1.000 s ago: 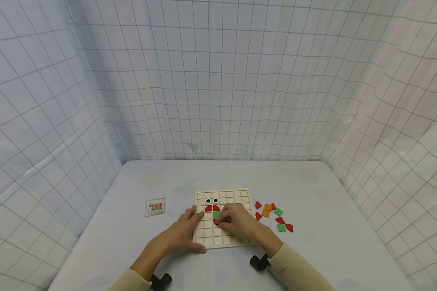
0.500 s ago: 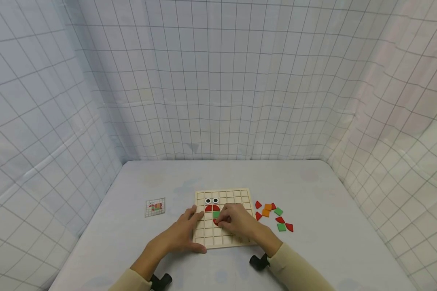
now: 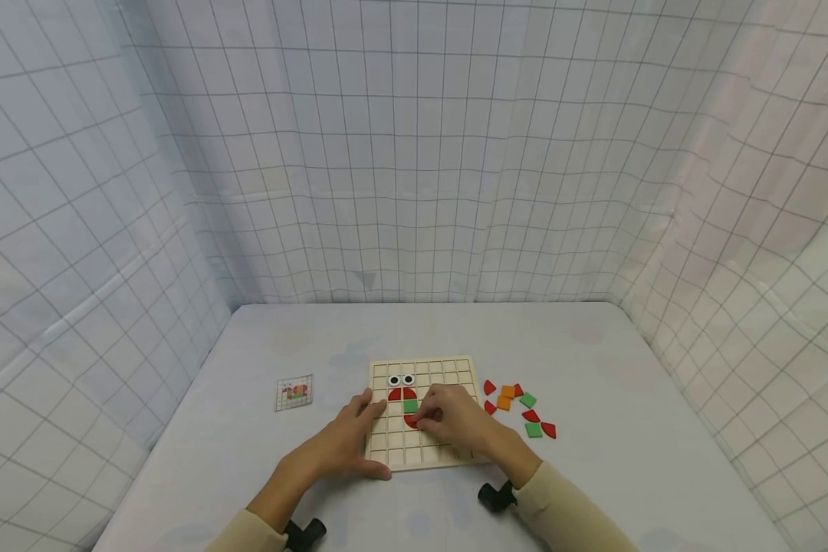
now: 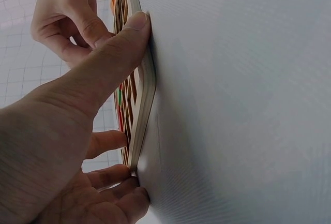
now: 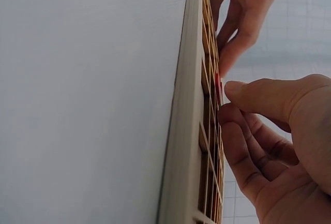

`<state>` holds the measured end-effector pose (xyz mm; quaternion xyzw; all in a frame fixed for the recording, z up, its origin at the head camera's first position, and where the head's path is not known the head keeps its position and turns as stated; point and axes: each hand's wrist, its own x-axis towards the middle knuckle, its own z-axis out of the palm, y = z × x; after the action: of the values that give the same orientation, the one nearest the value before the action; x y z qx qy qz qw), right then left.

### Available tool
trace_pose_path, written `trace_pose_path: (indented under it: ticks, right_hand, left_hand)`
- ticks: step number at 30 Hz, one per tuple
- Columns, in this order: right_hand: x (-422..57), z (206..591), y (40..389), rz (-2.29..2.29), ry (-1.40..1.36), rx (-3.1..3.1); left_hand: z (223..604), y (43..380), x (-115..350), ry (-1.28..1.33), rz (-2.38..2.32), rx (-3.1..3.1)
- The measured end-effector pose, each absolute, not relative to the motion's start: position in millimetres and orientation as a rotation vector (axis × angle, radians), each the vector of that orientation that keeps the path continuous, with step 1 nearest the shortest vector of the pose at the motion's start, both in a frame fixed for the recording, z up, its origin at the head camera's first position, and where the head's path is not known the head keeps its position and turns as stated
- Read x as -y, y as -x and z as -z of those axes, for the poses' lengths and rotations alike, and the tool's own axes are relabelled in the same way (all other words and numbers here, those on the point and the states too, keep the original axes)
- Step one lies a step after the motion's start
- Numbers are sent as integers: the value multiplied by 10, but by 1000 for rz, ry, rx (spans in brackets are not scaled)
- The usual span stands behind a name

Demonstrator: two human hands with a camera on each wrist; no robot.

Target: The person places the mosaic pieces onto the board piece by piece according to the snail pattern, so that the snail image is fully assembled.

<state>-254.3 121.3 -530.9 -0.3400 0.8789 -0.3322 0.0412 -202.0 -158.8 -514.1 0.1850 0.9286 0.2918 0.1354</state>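
Note:
A wooden grid board (image 3: 395,456) lies flat on the table. My left hand (image 3: 348,441) rests at its near left corner, thumb along the front edge and spread fingers at the left side. My right hand (image 3: 455,418) is over the board, loosely bent fingertips beside a red rounded piece (image 3: 409,420). The right wrist view shows a small gap between thumb and index fingertip, near the red piece (image 5: 218,85). Above it on the board sit a green square (image 3: 410,406), two red quarter-circle pieces (image 3: 395,395) and two eye pieces (image 3: 395,380). My right hand hides part of the grid.
Right of the board lie loose red rounded pieces (image 3: 548,431), orange squares (image 3: 504,402) and green squares (image 3: 534,430). A picture card (image 3: 294,392) with a coloured figure on a grid lies to the left. Grid-lined white curtains (image 3: 428,230) surround the table (image 3: 593,498).
My right hand has shifted slightly right and its fingertips have drawn back from the red piece, so more of it shows. The left hand and the board stay put.

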Motion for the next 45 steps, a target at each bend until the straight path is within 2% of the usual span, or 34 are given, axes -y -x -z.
trace_pose_path:
  ticks: [18, 31, 45]
  right_hand:
    - [-1614, 5256, 2479, 1029, 881, -2767]
    - [-2062, 5314, 2472, 1075, 997, -2845]
    - [-2630, 5345, 2421, 977, 780, -2893]
  left_hand:
    - [5180, 2022, 1580, -514, -843, -2703]
    - [5151, 2010, 1567, -514, -833, -2706]
    - [5143, 2004, 1576, -509, -862, -2691]
